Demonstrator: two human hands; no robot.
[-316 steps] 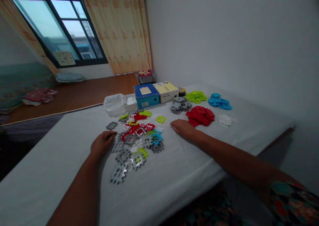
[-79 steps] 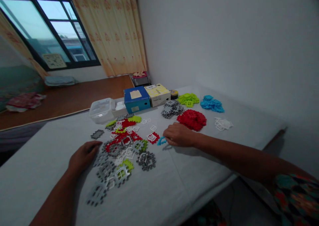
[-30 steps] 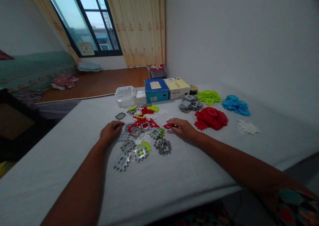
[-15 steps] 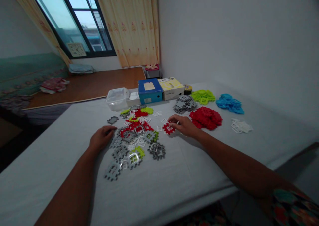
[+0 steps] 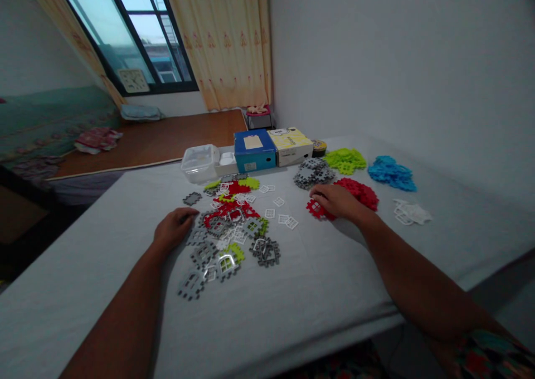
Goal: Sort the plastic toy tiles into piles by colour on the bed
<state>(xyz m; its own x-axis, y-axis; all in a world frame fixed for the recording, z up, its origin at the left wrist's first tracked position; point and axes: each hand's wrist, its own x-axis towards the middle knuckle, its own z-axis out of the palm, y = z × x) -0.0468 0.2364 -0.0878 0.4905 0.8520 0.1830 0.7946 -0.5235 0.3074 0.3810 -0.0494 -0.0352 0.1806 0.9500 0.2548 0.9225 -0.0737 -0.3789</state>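
Observation:
My right hand [image 5: 334, 199] pinches a red interlocking plastic piece [image 5: 316, 208] with notched edges and a window-like opening. It is beside the red pile [image 5: 363, 193], partly covering it. My left hand [image 5: 173, 227] rests on the cloth at the left edge of a mixed heap, its fingers curled in with nothing visible in them. Grey pieces [image 5: 203, 252], red pieces [image 5: 221, 214], a lime green piece [image 5: 236, 251] and small white window frames [image 5: 239, 235] make up this heap. Several loose white window frames [image 5: 291, 222] lie between my hands.
Behind the red pile are a grey pile [image 5: 312, 173], a lime green pile [image 5: 345, 160] and a blue pile [image 5: 392, 173]. White frames [image 5: 412, 212] lie at right. A clear plastic box [image 5: 199, 164], a blue box [image 5: 254, 151] and a yellow box [image 5: 290, 146] stand at the back.
My right hand has moved right with the red piece, from the loose white frames to the red pile. White frames it had covered now show. My left hand stays by the heap.

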